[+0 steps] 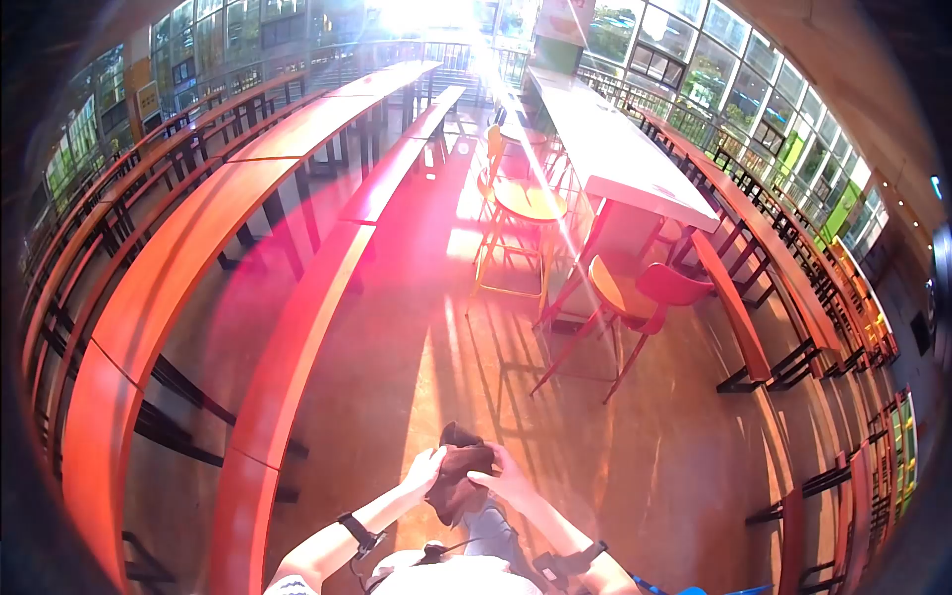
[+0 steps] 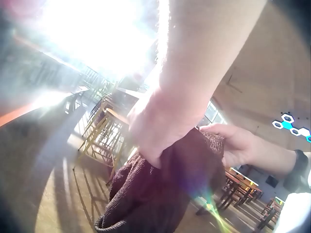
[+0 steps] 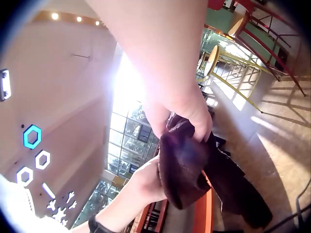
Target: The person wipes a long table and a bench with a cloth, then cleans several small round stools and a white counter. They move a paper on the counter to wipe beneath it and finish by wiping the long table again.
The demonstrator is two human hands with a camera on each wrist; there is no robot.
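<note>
A dark brown cloth hangs bunched between both hands, low in the head view in front of the body. My left hand grips its left side and my right hand grips its right side. From the left wrist camera, the left hand clutches the cloth from above, and the right hand holds the far edge. Seen from the right wrist, the right hand pinches the cloth and the left hand holds it from below.
Long red-orange benches and tables run along the left. A white table stands right of centre with a red chair and yellow stools beside it. Railings line the right. Strong sun glare comes from the windows ahead.
</note>
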